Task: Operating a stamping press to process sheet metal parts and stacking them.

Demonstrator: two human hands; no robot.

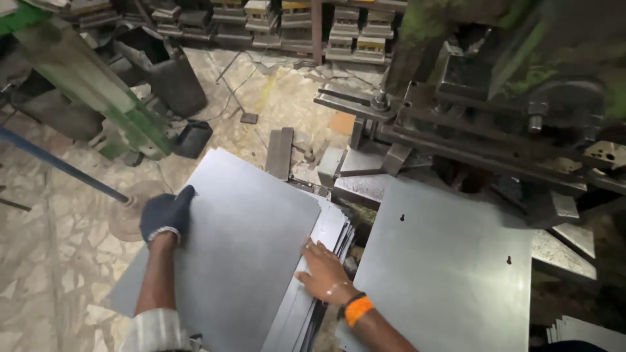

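My left hand, in a dark blue glove, grips the left edge of a large grey metal sheet. That sheet lies on top of a stack of similar sheets, whose edges fan out at the right. My bare right hand, with an orange wristband, presses flat on the right edge of the top sheet, fingers spread. To the right, another grey sheet with two small punched holes lies on the bed of a press machine.
The green-painted press fills the upper right, with bolts and steel bars. A green machine frame and a blue rod stand at the left. Metal dies line the far shelf. Patterned stone floor lies below.
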